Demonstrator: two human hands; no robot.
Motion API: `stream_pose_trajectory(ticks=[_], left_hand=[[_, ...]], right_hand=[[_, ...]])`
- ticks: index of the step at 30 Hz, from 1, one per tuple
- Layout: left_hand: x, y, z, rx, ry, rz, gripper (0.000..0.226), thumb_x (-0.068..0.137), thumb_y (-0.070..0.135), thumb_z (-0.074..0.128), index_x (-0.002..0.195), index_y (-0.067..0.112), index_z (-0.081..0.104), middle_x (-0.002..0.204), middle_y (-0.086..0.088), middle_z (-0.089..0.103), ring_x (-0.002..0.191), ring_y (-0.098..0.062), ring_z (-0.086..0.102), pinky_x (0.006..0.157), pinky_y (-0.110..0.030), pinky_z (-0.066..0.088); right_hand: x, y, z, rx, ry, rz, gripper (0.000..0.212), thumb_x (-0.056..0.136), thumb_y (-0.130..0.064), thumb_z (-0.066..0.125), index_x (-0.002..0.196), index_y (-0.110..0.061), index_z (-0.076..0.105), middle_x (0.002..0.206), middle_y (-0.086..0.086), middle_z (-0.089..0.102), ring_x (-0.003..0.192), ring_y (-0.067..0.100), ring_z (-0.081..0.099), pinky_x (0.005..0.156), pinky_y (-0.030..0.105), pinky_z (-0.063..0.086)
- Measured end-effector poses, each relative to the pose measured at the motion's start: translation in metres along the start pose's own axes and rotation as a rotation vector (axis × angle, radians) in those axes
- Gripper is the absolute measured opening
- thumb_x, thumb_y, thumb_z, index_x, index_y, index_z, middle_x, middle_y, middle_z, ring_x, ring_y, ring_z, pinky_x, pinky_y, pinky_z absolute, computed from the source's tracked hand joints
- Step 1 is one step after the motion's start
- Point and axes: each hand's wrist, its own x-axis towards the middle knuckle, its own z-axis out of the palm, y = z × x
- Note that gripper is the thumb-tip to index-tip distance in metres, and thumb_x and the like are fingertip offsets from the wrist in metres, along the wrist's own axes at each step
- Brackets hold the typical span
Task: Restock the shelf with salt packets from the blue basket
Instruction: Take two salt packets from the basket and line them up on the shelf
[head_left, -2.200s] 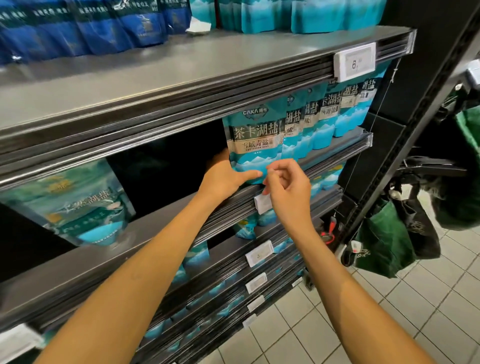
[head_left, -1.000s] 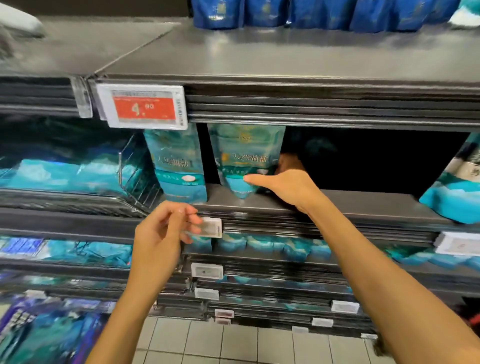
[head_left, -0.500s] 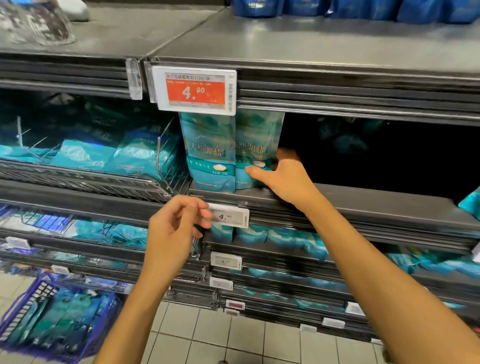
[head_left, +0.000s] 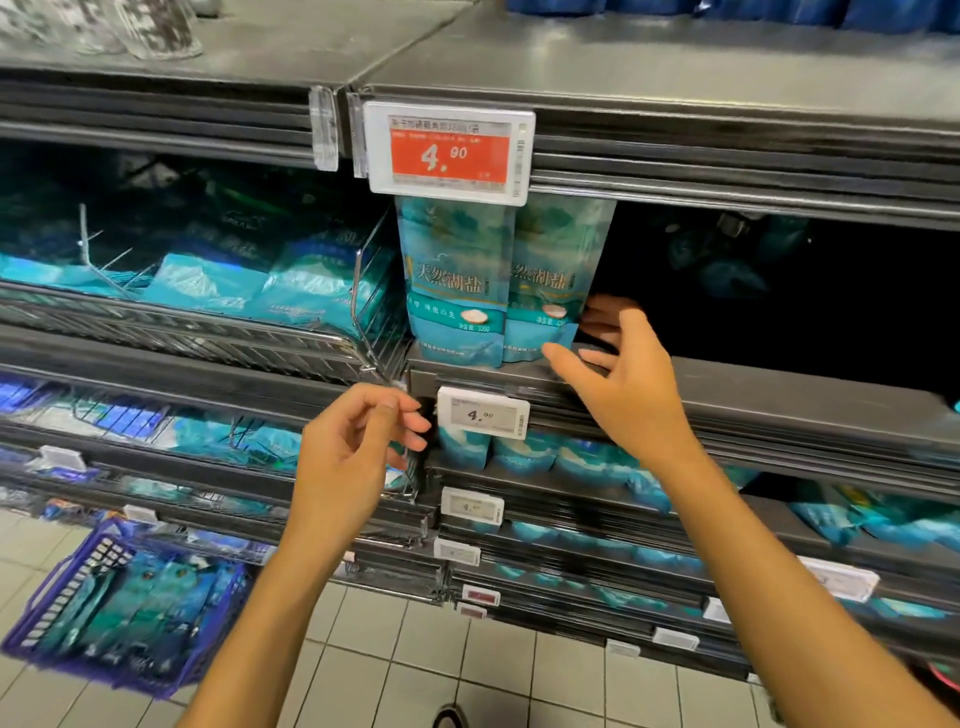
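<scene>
Teal salt packets (head_left: 498, 283) stand upright above the small price tag (head_left: 483, 417); your right hand (head_left: 621, 379), fingers spread, steadies the outer one. Your left hand (head_left: 345, 462), loosely curled, holds nothing beside that tag. Next, I judge, fetch more from the blue basket (head_left: 117, 605) below-left.

The price tag (head_left: 448, 151) hides the tops of 2 salt packets (head_left: 457, 291); shelf recess too dark.
</scene>
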Motion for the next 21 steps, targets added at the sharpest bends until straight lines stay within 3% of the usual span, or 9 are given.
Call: stream_pose_trajectory(ticks=[3,5,8,11,15,19,21], left_hand=[[-0.011,-0.007,-0.015,0.004,0.040,-0.023,0.028,0.104,0.000,0.044,0.090,0.008,0.067,0.082,-0.005,0.075,0.069,-0.012,0.068,0.058,-0.024,0.054],[-0.022,-0.015,-0.026,0.004,0.080,-0.049,0.029,0.104,0.001,0.044,0.089,0.010,0.067,0.081,-0.004,0.075,0.069,-0.013,0.068,0.058,-0.027,0.054],[-0.048,-0.032,-0.043,-0.028,0.164,-0.111,0.027,0.105,0.003,0.044,0.091,0.008,0.066,0.077,-0.001,0.074,0.064,-0.010,0.067,0.056,-0.022,0.052],[-0.087,-0.053,-0.058,-0.036,0.238,-0.175,0.027,0.106,0.003,0.042,0.090,0.008,0.064,0.075,0.000,0.072,0.061,-0.010,0.063,0.053,-0.020,0.051],[-0.157,-0.080,-0.077,-0.032,0.439,-0.308,0.028,0.108,0.010,0.043,0.092,0.015,0.065,0.075,-0.002,0.071,0.061,-0.014,0.062,0.051,-0.023,0.048],[-0.233,-0.103,-0.085,-0.047,0.659,-0.460,0.027,0.107,0.008,0.041,0.096,0.015,0.065,0.074,0.000,0.071,0.060,-0.012,0.063,0.049,-0.022,0.049],[-0.267,-0.114,-0.087,-0.033,0.749,-0.541,0.028,0.108,0.007,0.038,0.098,0.013,0.064,0.072,0.003,0.071,0.059,-0.011,0.063,0.049,-0.023,0.049]], right_hand=[[-0.039,0.002,0.008,-0.048,0.290,-0.278,0.033,0.091,-0.023,0.071,0.116,-0.007,0.058,0.116,0.004,0.056,0.102,0.017,0.062,0.086,0.027,0.054],[-0.065,0.002,0.019,0.039,0.308,-0.359,0.021,0.096,-0.023,0.063,0.110,-0.008,0.059,0.106,0.002,0.055,0.084,0.013,0.063,0.068,0.026,0.052],[-0.102,0.005,0.044,0.167,0.079,-0.320,0.012,0.097,-0.024,0.059,0.105,-0.016,0.060,0.088,-0.002,0.061,0.063,0.016,0.061,0.051,0.037,0.050],[-0.134,0.014,0.069,0.192,-0.174,-0.210,0.006,0.095,-0.027,0.060,0.098,-0.023,0.062,0.075,-0.007,0.063,0.058,0.018,0.061,0.052,0.042,0.052],[-0.169,0.041,0.088,0.145,-0.496,-0.077,0.006,0.094,-0.025,0.063,0.090,-0.024,0.067,0.070,-0.003,0.067,0.059,0.016,0.063,0.055,0.037,0.053],[-0.213,0.075,0.092,0.247,-0.756,0.199,0.022,0.096,-0.013,0.067,0.086,-0.033,0.070,0.076,0.004,0.071,0.061,0.012,0.066,0.052,0.022,0.049],[-0.236,0.086,0.096,0.280,-0.867,0.279,0.011,0.095,-0.021,0.069,0.086,-0.027,0.070,0.075,0.008,0.069,0.059,0.016,0.064,0.049,0.022,0.047]])
